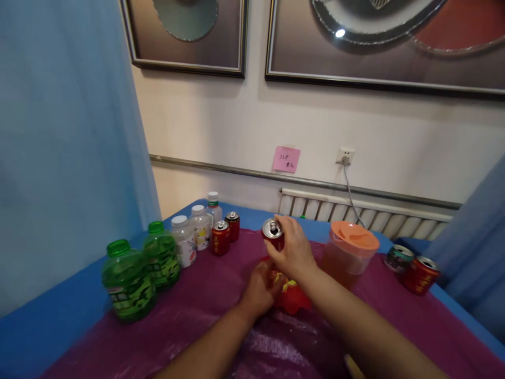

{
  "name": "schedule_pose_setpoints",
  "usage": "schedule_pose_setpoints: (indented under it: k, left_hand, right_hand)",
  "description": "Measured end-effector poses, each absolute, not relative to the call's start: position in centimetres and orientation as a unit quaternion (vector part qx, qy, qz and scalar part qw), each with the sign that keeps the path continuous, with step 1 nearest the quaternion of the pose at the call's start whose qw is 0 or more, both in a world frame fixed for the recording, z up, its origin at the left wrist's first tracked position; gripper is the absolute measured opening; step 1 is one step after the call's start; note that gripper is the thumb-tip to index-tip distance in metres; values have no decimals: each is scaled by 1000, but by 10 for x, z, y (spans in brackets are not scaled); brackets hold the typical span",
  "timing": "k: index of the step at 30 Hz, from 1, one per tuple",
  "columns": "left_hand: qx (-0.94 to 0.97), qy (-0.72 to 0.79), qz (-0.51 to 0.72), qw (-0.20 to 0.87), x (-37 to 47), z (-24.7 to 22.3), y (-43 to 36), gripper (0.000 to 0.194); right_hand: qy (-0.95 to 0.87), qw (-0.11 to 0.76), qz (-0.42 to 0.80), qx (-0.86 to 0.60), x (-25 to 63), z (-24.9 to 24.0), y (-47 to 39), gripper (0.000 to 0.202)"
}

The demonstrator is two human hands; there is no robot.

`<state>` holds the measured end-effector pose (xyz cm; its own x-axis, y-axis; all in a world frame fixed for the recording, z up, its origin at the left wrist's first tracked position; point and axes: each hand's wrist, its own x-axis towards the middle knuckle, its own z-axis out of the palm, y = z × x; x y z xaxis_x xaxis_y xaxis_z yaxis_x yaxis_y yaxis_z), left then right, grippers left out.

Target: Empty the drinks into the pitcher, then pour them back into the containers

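Two bare hands: both left of the jug (349, 259); the right hand (296, 251) is nearer to it, the left hand (257, 290) lower and farther off.
Held can: a dark red can (272, 241), left of the jug; its base is hidden, so what lies under it cannot be told.
Can's direction: long axis close to upright, the silver top with its tab pointing up.
Right fingers: gripping the can, thumb on the near side, the others around the side toward the jug.
Left fingers: bent, just below the can, at the edge of a red sheet (290, 297) with yellow print; whether they grip it cannot be told.
Jug lid: orange lid (355, 236), on top of the jug.
Bottles: two green bottles (128, 287) and three clear bottles (184, 245), well left of the jug.
Other cans: two red cans (220, 241) left of the jug; a green-and-silver can (398, 259) and another red can (420, 278) right of it.
Worktop: blue worktop (51, 300), purple cover (201, 295) under the jug.
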<state>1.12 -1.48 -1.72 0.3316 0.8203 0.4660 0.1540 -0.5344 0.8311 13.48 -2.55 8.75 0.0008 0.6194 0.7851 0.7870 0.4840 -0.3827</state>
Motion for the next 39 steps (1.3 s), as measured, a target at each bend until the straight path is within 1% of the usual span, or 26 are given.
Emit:
schedule_pose_setpoints:
  k: [3,5,7,9,10,14,18,22,25,27,29,31,34,36,38,39]
  left_hand:
    - [733,373,494,281,5,-8,-15,41]
    - [731,379,508,252,1,-5,-13,47]
    - [746,358,504,247,-1,-5,-11,60]
    - [767,328,483,264,-2,-6,-9,71]
    - [776,318,468,279,-2,-7,-9,73]
    - [788,300,417,338,-2,-5,-10,75]
    - [781,282,403,384,-1,2,-15,75]
    - [768,307,391,404,4,8,-21,68]
    - [750,330,402,409,8,10,-25,67]
    - [738,344,413,409,10,11,-25,68]
    - [728,361,422,401,10,11,-23,68]
    - [722,379,427,392,10,10,-20,67]
    - [716,398,428,382,9,8,-16,67]
    - [717,407,426,373,9,7,-14,67]
    - [722,409,422,366,10,7,-13,66]
    - [725,408,420,364,10,7,-12,65]
  right_hand:
    - [-704,516,-101,-477,172,82,-43,58]
    - [-706,532,-71,-462,187,76,-54,59]
    - [-696,548,-11,-464,194,70,-61,56]
    - [-693,548,56,-466,196,64,-64,53]
    - [-699,540,82,-462,195,62,-65,53]
    - [-736,519,135,-413,195,59,-59,54]
    - [-734,543,163,-372,195,55,-54,53]
    - [-739,553,171,-344,192,47,-52,55]
    - [-753,546,155,-333,190,44,-53,56]
    - [-766,542,96,-331,191,48,-56,59]
    - [-773,553,8,-311,194,58,-63,60]
    - [-747,597,-69,-286,203,73,-71,52]
    - [-588,740,-133,-299,235,97,-76,28]
    - [-428,832,-134,-326,273,105,-69,20]
    - [-301,878,-86,-362,318,101,-53,22]
    - [-245,884,-47,-395,340,95,-44,26]
